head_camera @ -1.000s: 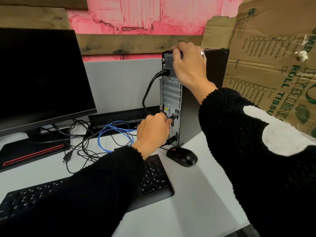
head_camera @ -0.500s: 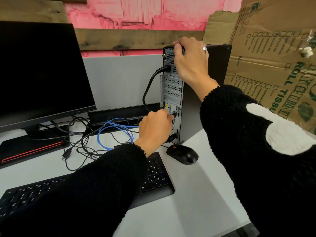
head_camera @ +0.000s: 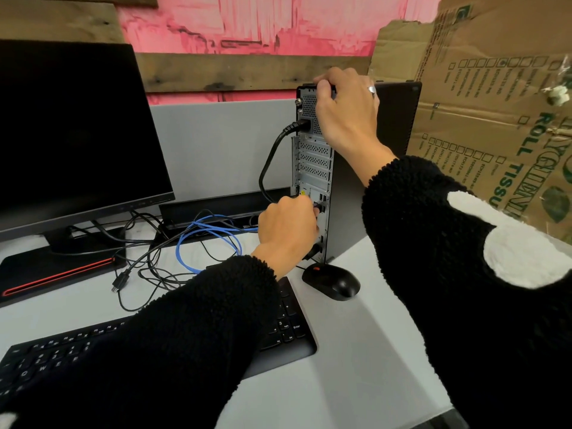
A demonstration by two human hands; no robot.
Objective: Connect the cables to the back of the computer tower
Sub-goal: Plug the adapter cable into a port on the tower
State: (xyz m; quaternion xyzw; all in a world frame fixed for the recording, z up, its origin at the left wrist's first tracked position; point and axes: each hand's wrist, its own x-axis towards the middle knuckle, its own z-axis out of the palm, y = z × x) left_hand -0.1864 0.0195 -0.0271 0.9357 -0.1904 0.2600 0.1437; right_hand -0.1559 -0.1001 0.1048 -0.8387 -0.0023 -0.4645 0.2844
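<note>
The black computer tower [head_camera: 349, 187] stands upright on the white desk, its metal back panel [head_camera: 311, 162] facing me. My right hand [head_camera: 346, 109] grips the tower's top rear edge. My left hand [head_camera: 288, 227] is closed on a small dark cable plug [head_camera: 316, 207] pressed against the lower ports of the back panel. A thick black power cable [head_camera: 269, 162] is plugged in near the top and loops down. A blue cable [head_camera: 207, 239] and thin black cables [head_camera: 145, 258] lie tangled on the desk to the left.
A black monitor [head_camera: 71, 128] stands at the left on a black and red base [head_camera: 52, 274]. A black keyboard [head_camera: 278, 332] lies under my left forearm and a black mouse [head_camera: 332, 281] sits by the tower's foot. Cardboard [head_camera: 495, 103] leans at the right.
My left hand has stayed at the lower ports with the plug, shifting slightly. The right hand keeps its grip on the tower top. The view has moved a little.
</note>
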